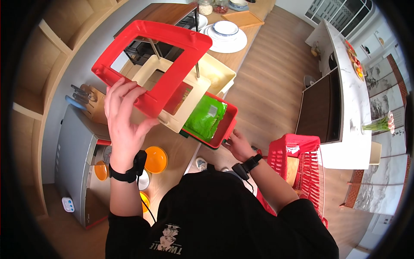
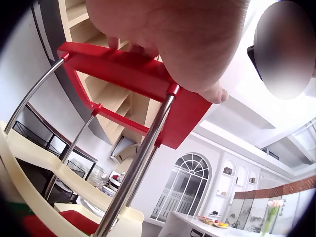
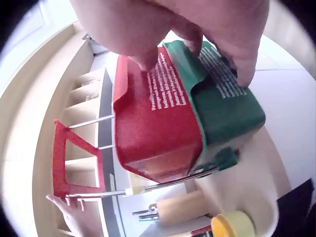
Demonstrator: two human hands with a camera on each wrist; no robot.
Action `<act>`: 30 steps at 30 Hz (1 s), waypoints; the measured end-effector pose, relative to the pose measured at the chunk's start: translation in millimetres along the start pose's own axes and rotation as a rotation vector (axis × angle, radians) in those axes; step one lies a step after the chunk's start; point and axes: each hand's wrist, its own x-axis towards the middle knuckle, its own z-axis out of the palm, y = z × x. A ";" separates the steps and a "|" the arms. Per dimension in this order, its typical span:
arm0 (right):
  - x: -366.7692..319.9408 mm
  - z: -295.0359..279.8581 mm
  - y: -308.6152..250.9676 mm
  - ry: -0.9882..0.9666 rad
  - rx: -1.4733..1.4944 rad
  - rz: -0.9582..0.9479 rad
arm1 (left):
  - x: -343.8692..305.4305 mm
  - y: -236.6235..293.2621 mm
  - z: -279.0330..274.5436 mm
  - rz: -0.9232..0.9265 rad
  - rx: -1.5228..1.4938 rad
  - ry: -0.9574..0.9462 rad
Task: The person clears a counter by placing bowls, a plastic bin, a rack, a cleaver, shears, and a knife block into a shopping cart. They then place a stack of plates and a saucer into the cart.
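A tiered storage rack has a red top frame [image 1: 174, 34], metal rods [image 2: 140, 163] and cream bins [image 1: 217, 71] beneath it. My left hand [image 1: 125, 110] grips the near edge of the top frame, thumb and fingers on either side. Lower down, a red bin [image 3: 155, 123] juts out toward me, with a shiny green packet [image 1: 207, 116] lying in it. Directly below is a green bin [image 3: 229, 108]; both fronts carry white print. My right hand [image 1: 238, 146] touches these fronts, its fingertips spread across the red and the green one.
The rack stands on a wooden counter beside a grey appliance [image 1: 75, 159]. Orange bowls [image 1: 155, 159] sit at the near side, white plates [image 1: 226, 39] at the far side. A red shopping cart [image 1: 308, 172] stands to my right. A knife block [image 1: 92, 103] is against the wall.
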 end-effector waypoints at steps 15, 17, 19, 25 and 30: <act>-38.0 -43.7 -7.1 0.037 -0.199 -0.023 | 2.9 2.1 4.5 0.017 -0.053 0.081; -46.8 -55.0 -6.0 0.050 -0.203 -0.030 | 2.5 1.8 4.7 0.014 -0.053 0.084; -55.5 -69.1 -4.0 0.058 -0.201 -0.023 | 2.2 1.9 5.4 0.010 -0.054 0.085; -98.9 -79.4 -10.7 0.112 -0.151 -0.066 | 2.1 -3.5 5.7 0.017 -0.010 0.075; -137.0 -91.4 -29.6 0.170 -0.062 -0.165 | 17.7 -30.8 1.7 0.202 0.064 0.094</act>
